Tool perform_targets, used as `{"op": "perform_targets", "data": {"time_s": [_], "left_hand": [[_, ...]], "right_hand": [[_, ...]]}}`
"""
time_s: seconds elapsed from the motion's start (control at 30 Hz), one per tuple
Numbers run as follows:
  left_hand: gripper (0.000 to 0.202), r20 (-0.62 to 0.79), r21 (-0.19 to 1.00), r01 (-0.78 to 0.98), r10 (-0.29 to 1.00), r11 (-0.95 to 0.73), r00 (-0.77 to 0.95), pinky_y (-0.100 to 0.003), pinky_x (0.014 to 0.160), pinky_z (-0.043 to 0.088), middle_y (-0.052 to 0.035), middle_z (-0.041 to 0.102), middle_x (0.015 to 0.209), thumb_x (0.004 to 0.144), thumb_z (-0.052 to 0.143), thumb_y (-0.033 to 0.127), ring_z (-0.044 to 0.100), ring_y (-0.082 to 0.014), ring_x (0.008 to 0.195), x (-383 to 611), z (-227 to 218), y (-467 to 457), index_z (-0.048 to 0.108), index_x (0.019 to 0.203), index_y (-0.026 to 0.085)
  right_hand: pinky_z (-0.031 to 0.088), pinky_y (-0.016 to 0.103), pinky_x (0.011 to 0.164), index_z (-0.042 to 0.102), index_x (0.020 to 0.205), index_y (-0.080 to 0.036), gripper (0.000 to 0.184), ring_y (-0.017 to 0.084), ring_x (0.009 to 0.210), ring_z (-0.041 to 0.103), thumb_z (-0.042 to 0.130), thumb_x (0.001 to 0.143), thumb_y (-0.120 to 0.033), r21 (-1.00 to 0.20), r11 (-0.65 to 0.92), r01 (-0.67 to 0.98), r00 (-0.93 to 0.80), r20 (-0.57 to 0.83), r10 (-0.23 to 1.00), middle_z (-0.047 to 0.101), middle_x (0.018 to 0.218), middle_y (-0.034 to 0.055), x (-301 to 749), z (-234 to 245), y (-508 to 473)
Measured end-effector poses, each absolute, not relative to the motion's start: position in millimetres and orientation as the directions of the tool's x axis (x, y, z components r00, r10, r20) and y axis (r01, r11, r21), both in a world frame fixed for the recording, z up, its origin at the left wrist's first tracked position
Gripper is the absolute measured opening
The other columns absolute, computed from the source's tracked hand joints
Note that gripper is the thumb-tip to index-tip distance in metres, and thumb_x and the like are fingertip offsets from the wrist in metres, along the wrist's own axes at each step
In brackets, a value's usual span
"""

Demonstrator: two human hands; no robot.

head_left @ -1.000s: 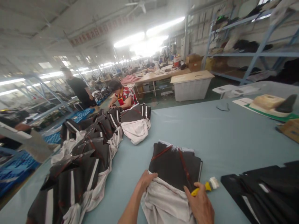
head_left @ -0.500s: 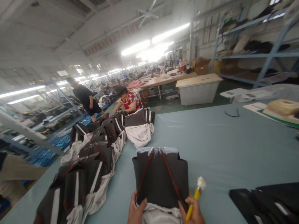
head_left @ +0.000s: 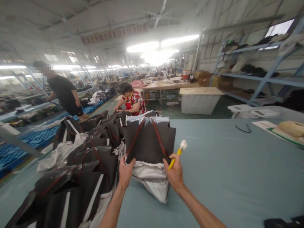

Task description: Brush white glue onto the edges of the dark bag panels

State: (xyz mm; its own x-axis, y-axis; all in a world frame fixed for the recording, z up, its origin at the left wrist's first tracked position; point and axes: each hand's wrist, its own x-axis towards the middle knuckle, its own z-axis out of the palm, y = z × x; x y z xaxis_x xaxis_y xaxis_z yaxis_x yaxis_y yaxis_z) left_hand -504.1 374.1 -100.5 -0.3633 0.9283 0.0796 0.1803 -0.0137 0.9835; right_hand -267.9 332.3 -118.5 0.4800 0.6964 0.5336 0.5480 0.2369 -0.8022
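Between my hands is a black panel piece with two dark red lines, a whitish smeared top edge and light grey fabric hanging below. My left hand grips its lower left corner, thumb in front. At the lower right corner, my right hand pinches the panel and also holds a yellow-handled brush, its white bristles pointing up. Just left of the held piece, rows of similar black pieces with grey fabric lie on the blue-green table.
A co-worker in a red patterned top bends over the table's far end. Another person in black is at the left by blue pallets. A thin dark strip and a tan block lie at right; dark pieces sit lower right.
Both hands have carried the black piece forward and slightly left, and it now covers much of the piece behind it. The person in black appears further left. The camera view has shifted.
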Motion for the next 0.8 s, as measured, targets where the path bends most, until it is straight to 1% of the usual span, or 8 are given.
{"op": "perform_targets", "data": {"time_s": [0.13, 0.23, 0.33, 0.43, 0.53, 0.6, 0.7, 0.8], "left_hand": [[0.058, 0.143, 0.978, 0.2, 0.902, -0.064, -0.408, -0.047, 0.105, 0.05, -0.0121, 0.073, 0.113, 0.074, 0.077, 0.042, 0.068, -0.0291, 0.109, -511, -103, 451, 0.063, 0.123, 0.014], [0.059, 0.177, 0.97, 0.229, 0.881, -0.081, -0.439, -0.044, 0.105, 0.051, -0.0123, 0.072, 0.116, 0.078, 0.075, 0.043, 0.067, -0.0271, 0.109, -512, -113, 502, 0.062, 0.127, 0.013], [0.06, 0.183, 0.962, 0.268, 0.863, -0.058, -0.471, -0.044, 0.104, 0.052, -0.0154, 0.072, 0.119, 0.082, 0.072, 0.044, 0.068, -0.0277, 0.109, -511, -135, 540, 0.06, 0.131, 0.011], [0.062, 0.183, 0.95, 0.312, 0.863, -0.03, -0.472, -0.043, 0.106, 0.051, -0.0164, 0.071, 0.124, 0.086, 0.07, 0.042, 0.068, -0.0278, 0.113, -509, -162, 560, 0.056, 0.139, 0.012], [0.066, 0.18, 0.934, 0.356, 0.863, 0.0, -0.472, -0.044, 0.114, 0.046, -0.0179, 0.067, 0.136, 0.087, 0.07, 0.04, 0.064, -0.0291, 0.125, -509, -186, 567, 0.052, 0.145, 0.014], [0.064, 0.172, 0.927, 0.375, 0.867, 0.019, -0.468, -0.046, 0.114, 0.045, -0.0189, 0.068, 0.135, 0.088, 0.07, 0.041, 0.064, -0.0306, 0.125, -508, -196, 571, 0.054, 0.143, 0.013], [0.059, 0.164, 0.92, 0.39, 0.873, 0.032, -0.459, -0.046, 0.113, 0.047, -0.0177, 0.071, 0.128, 0.088, 0.071, 0.042, 0.067, -0.031, 0.121, -507, -206, 579, 0.058, 0.138, 0.013], [0.059, 0.168, 0.914, 0.403, 0.868, 0.04, -0.467, -0.048, 0.118, 0.043, -0.0175, 0.071, 0.131, 0.088, 0.073, 0.04, 0.064, -0.0313, 0.126, -507, -210, 584, 0.057, 0.138, 0.013]], "right_hand": [[0.055, 0.038, 0.082, 0.051, 0.104, -0.024, 0.027, 0.024, 0.087, 0.066, 0.058, 0.092, -0.047, -0.786, 0.238, 0.57, 0.461, 0.546, 0.7, 0.067, 0.098, 0.0055, -280, -100, 405], [0.053, 0.037, 0.083, 0.049, 0.106, -0.024, 0.027, 0.023, 0.087, 0.064, 0.059, 0.091, -0.045, -0.78, 0.236, 0.58, 0.451, 0.549, 0.704, 0.065, 0.099, 0.0049, -286, -97, 453], [0.051, 0.038, 0.088, 0.048, 0.106, -0.024, 0.027, 0.023, 0.089, 0.062, 0.059, 0.09, -0.042, -0.775, 0.227, 0.589, 0.433, 0.541, 0.721, 0.064, 0.102, 0.0057, -289, -107, 492], [0.05, 0.038, 0.089, 0.049, 0.105, -0.023, 0.027, 0.023, 0.091, 0.061, 0.062, 0.089, -0.041, -0.771, 0.198, 0.605, 0.408, 0.514, 0.755, 0.064, 0.103, 0.0057, -285, -131, 518], [0.05, 0.038, 0.087, 0.05, 0.105, -0.023, 0.032, 0.023, 0.093, 0.059, 0.067, 0.087, -0.044, -0.765, 0.14, 0.628, 0.402, 0.473, 0.784, 0.063, 0.104, 0.0055, -276, -158, 528], [0.05, 0.038, 0.086, 0.049, 0.105, -0.023, 0.036, 0.024, 0.095, 0.059, 0.069, 0.086, -0.047, -0.757, 0.101, 0.646, 0.404, 0.451, 0.796, 0.063, 0.105, 0.0059, -270, -172, 530], [0.049, 0.037, 0.084, 0.05, 0.107, -0.023, 0.038, 0.025, 0.097, 0.059, 0.068, 0.088, -0.051, -0.741, 0.062, 0.669, 0.403, 0.431, 0.807, 0.063, 0.106, 0.006, -267, -181, 532], [0.048, 0.036, 0.08, 0.051, 0.108, -0.023, 0.041, 0.026, 0.096, 0.06, 0.067, 0.089, -0.056, -0.733, 0.009, 0.68, 0.428, 0.407, 0.807, 0.064, 0.106, 0.0067, -269, -178, 531]]}}
